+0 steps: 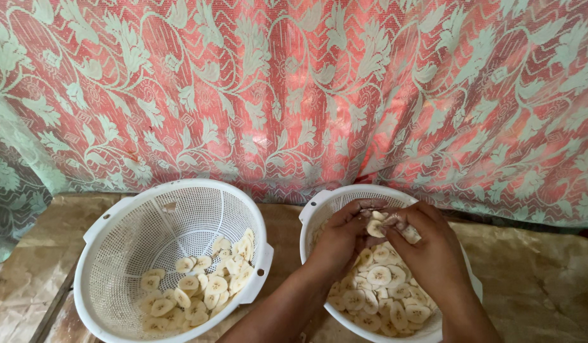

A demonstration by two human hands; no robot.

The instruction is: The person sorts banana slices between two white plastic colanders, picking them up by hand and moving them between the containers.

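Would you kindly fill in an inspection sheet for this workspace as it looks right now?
Surface: brownish sheet-covered top, creased.
Job's things: right white colander heaped with pale banana-like slices; one slice held between both hands.
Clutter: left white colander, partly filled with similar slices.
Grips: left hand and right hand together over the right colander, fingers pinched on the slice.
Cables: nothing seen.
Surroundings: red and green leaf-patterned lace curtain hanging behind.

You have a pale round banana slice (375,228) pinched above the white perforated plastic colander (319,209) at five o'clock, which sits upright, heaped with similar cream-coloured slices (380,276).
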